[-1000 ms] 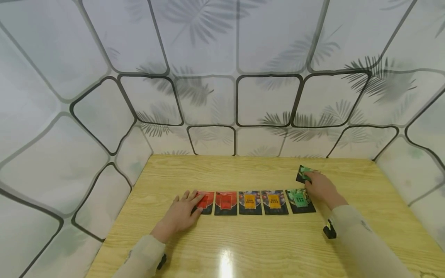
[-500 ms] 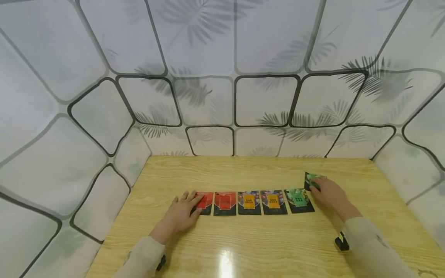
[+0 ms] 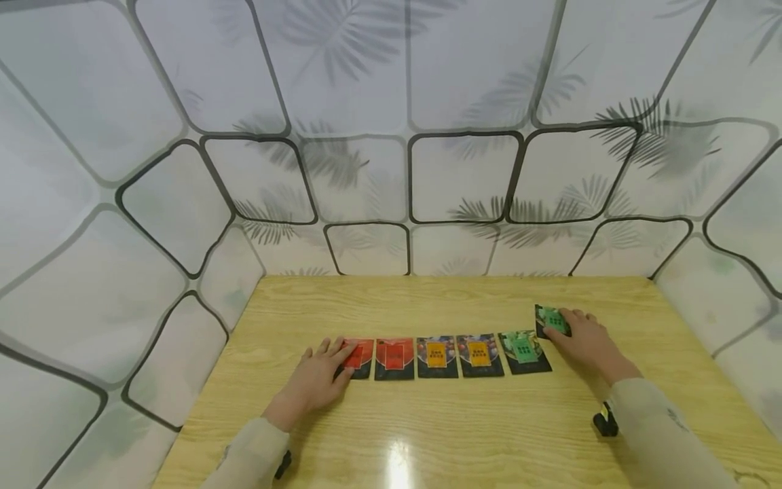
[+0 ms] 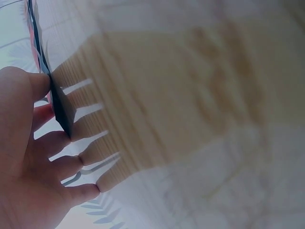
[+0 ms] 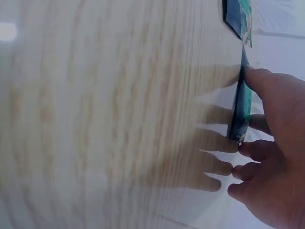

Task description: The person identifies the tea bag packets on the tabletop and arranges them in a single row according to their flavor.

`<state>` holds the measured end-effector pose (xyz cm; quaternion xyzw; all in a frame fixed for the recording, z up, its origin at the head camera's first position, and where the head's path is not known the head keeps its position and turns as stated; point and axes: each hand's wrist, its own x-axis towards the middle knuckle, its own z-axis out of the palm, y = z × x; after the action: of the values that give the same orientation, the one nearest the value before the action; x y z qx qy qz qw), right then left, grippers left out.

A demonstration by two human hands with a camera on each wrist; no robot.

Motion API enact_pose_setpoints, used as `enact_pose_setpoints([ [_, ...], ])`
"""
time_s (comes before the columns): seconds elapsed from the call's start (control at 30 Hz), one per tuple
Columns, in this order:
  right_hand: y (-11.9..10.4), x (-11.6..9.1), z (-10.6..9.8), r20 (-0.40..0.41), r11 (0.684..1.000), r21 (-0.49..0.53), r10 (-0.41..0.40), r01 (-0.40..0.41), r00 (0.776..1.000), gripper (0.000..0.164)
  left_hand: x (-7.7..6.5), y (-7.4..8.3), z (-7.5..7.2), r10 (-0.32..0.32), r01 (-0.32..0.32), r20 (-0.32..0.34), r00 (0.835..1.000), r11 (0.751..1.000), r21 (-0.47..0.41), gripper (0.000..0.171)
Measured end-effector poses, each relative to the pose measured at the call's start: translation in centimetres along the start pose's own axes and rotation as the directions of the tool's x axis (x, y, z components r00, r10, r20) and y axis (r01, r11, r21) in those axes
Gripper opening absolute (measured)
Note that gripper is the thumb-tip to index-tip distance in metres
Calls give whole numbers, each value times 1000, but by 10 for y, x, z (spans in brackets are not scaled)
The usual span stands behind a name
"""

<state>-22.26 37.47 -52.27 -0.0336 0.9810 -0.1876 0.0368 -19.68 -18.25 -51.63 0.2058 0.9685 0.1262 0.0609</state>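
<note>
A row of flat printed packets lies on the wooden table. My left hand (image 3: 314, 375) rests with spread fingers on the leftmost red packet (image 3: 362, 358), partly covering it. In the left wrist view, the thumb and a finger touch that packet's thin dark edge. To its right lie another red packet (image 3: 394, 358), two orange-and-blue packets (image 3: 436, 356) and a green packet (image 3: 525, 352). My right hand (image 3: 591, 345), fingers spread, touches a second green packet (image 3: 551, 320) just behind the row's right end. In the right wrist view, its thumb (image 5: 259, 78) lies on that packet.
The pale wooden table (image 3: 397, 421) meets a white patterned wall covering (image 3: 464, 176) at the back, with more of it at both sides. A black wrist device (image 3: 605, 420) sits under the right sleeve (image 3: 662, 428). A light glare shows near the front.
My right hand has moved right and toward me with the second green packet, laid it down flat beside the row's end and spread its fingers. The left hand stays in place.
</note>
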Motion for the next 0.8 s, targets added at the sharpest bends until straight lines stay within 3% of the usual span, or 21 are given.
enact_pose_setpoints([
  [0.4, 3, -16, -10, 26, 992, -72, -106, 108, 994, 69, -1, 1, -2, 1, -1, 9, 1000, 1000, -8, 56],
  [0.8, 2, -31, -10, 39, 993, -38, -109, 110, 993, 69, -2, 1, -2, 8, -8, 1, 1000, 1000, -10, 56],
])
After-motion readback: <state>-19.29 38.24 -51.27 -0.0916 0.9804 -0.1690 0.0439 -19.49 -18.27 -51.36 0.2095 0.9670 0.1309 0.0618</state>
